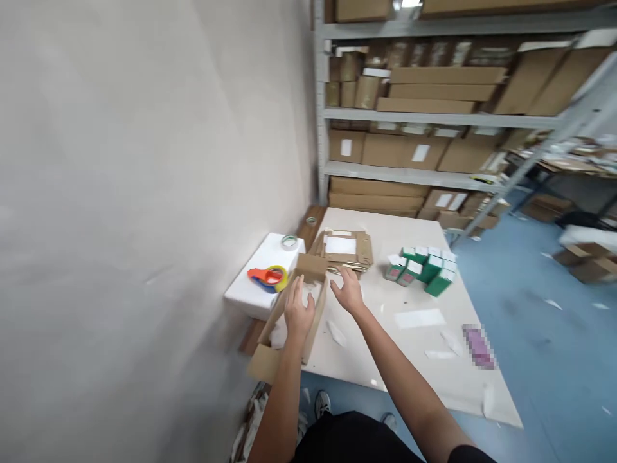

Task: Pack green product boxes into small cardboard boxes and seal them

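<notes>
My left hand (297, 311) hovers over an open cardboard box (315, 267) at the table's left edge, fingers spread, holding nothing. White padding (278, 334) shows inside the box. My right hand (348, 290) is stretched out just right of the box, palm open and empty, close to the box's right wall. A stack of flattened cartons (343, 249) with a white label lies right behind the hands.
An orange and yellow tape dispenser (267, 277) and a tape roll (289, 242) rest on a white foam block (250, 292). Green and white small boxes (427, 265) cluster on the white table (414, 360). Paper slips lie around. Shelves of cartons (424, 103) stand behind; a wall is left.
</notes>
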The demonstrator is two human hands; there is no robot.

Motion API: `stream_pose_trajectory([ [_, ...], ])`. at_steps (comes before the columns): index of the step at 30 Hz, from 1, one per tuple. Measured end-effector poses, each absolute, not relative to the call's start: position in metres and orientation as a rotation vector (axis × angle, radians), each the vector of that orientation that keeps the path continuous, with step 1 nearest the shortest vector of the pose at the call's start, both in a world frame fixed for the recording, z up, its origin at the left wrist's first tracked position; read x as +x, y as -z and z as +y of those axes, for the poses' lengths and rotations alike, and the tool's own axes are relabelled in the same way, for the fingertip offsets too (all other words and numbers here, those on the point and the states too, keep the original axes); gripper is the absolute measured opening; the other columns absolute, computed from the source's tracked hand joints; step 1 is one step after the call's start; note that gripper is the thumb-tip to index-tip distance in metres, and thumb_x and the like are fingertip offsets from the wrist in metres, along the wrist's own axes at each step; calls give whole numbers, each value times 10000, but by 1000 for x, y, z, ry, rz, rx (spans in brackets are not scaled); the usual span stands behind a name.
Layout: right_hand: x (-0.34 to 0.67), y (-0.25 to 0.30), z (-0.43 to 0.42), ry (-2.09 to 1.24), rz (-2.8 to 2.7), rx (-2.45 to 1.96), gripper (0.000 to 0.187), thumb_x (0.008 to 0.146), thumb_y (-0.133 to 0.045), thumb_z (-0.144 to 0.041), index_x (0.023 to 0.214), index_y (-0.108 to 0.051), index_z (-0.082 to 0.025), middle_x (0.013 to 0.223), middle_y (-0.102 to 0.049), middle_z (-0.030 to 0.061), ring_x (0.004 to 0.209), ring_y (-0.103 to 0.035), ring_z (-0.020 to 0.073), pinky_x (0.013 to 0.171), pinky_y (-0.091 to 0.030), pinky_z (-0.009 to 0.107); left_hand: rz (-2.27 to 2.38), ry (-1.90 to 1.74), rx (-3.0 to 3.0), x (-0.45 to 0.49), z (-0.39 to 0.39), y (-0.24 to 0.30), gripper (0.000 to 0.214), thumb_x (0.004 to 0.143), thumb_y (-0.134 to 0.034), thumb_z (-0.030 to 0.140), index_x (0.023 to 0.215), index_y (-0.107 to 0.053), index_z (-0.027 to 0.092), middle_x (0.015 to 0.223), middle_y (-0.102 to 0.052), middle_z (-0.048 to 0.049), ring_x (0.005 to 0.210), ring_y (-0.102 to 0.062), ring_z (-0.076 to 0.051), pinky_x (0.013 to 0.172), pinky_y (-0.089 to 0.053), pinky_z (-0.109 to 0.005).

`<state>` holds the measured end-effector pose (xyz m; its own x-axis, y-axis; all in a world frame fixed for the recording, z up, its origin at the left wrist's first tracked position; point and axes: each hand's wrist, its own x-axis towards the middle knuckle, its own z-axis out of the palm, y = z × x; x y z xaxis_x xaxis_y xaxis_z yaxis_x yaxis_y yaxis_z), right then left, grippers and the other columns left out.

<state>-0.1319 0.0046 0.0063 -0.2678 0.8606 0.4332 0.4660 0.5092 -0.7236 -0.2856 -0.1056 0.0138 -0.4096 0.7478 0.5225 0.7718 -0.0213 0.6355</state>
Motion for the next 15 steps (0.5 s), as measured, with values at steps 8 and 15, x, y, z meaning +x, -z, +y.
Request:
stream_pose_trajectory([
  [8,85,6,2,-520,-1591,-1421,482,885,-609,-295,1365,-637,-252,1337,-671,102,1290,-575,302,1129,-455,486,-2141,1565,-2195,-104,-30,-20,605,974,-539,261,1571,-454,305,1576,-516,-87,1451,-493,-259,1095,-541,-449],
  [15,217,30,-7,-507,-1385,-1550,467,887,-586,-327,1339,-645,-223,1317,-680,117,1257,-600,299,1096,-476,477,-2192,1665,-2418,18,3,-15,565,944,-592,270,1506,-537,279,1550,-536,-105,1387,-546,-279,1025,-572,-433],
])
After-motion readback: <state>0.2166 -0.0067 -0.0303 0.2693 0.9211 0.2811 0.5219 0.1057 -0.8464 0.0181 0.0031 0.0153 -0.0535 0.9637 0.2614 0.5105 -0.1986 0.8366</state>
